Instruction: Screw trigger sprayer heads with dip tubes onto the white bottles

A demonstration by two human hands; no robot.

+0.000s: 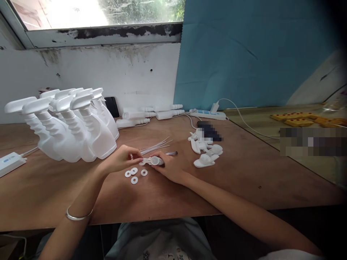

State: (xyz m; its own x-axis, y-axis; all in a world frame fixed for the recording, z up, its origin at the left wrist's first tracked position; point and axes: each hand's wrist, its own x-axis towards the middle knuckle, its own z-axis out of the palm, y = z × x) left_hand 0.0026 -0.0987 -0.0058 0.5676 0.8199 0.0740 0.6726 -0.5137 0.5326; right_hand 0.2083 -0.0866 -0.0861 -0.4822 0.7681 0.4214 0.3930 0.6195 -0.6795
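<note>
My right hand [172,168] is closed around a white trigger spray head [155,161], which lies on its side with its round collar facing up. From the other side, my left hand [128,159] pinches what looks like a white washer [142,163] against the end of the spray head; the fingertips partly hide it. Several flat white washers [134,180] lie loose on the table just below the hands. Thin white tubes [155,146] are bunched behind them, and a pen [172,153] pokes out beyond my right fingers.
White spray bottles [92,133] with heads stand grouped at left. More spray heads [206,159] lie at right on the brown table [230,187]. Behind are a phone [112,107], white handles or plugs [135,122] and a power strip [208,114] with a cable. Another strip [11,162] lies far left.
</note>
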